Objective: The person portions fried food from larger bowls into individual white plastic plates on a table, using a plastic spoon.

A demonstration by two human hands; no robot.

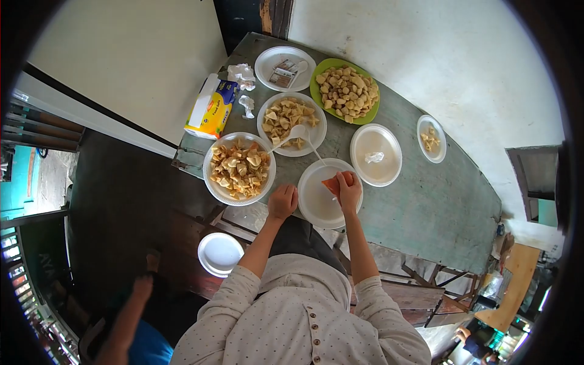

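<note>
My right hand is closed on a reddish-orange piece over a white plate at the table's near edge. Just left of that plate, my left hand rests at the edge with its fingers curled in; what it may hold is hidden. Folded golden pieces fill the plate to the left. Behind, another plate holds paler star-shaped pieces and a white plastic spoon. A second spoon's handle reaches toward the plate in front of me.
A green plate of pale lumps stands at the back. Around it are a tissue pack, crumpled tissues, a plate with packets and two more plates right. A white bowl sits below the table, near another person's arm.
</note>
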